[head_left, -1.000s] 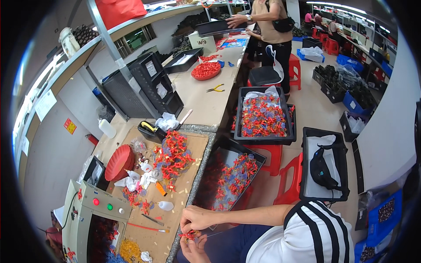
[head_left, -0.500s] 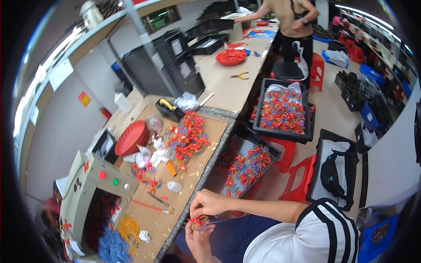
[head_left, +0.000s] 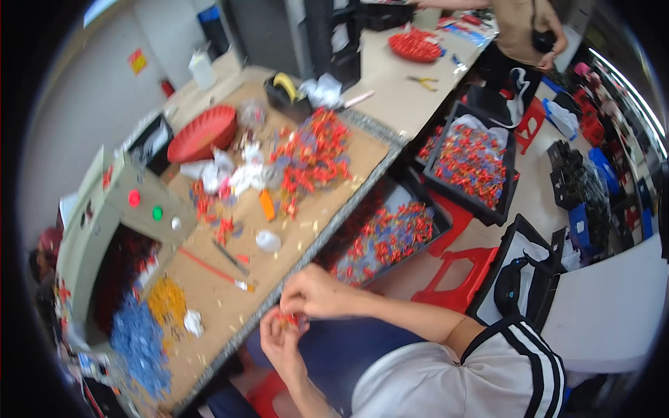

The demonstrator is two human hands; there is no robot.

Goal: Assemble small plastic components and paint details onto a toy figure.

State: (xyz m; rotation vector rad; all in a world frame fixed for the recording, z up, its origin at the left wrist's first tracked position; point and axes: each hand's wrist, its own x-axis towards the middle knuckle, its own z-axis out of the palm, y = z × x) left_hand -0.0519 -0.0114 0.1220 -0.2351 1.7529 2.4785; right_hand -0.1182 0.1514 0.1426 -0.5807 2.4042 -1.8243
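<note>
Beyond the table's front edge, both my hands meet over my lap around a small red and gold piece (head_left: 287,319). Curled round it from below is my left hand (head_left: 281,345). From above, my right hand (head_left: 317,291) pinches at the same piece; its fingertips are partly hidden and a little blurred. Just past my hands, under the table edge, a dark bin (head_left: 446,221) holds many red and purple pieces (head_left: 390,237). A heap of similar pieces (head_left: 313,157) lies on the table.
A beige machine (head_left: 164,198) with coloured buttons stands at left, beside blue (head_left: 136,341) and yellow (head_left: 167,299) piles. A small white bottle (head_left: 268,241), orange-handled tool (head_left: 266,205) and brush (head_left: 216,268) lie on the table. Red stools (head_left: 456,275) and another person (head_left: 523,31) are to the right.
The view has shifted, so the table sits higher in it. My hands stay together on the piece, which now shows less between my fingers.
</note>
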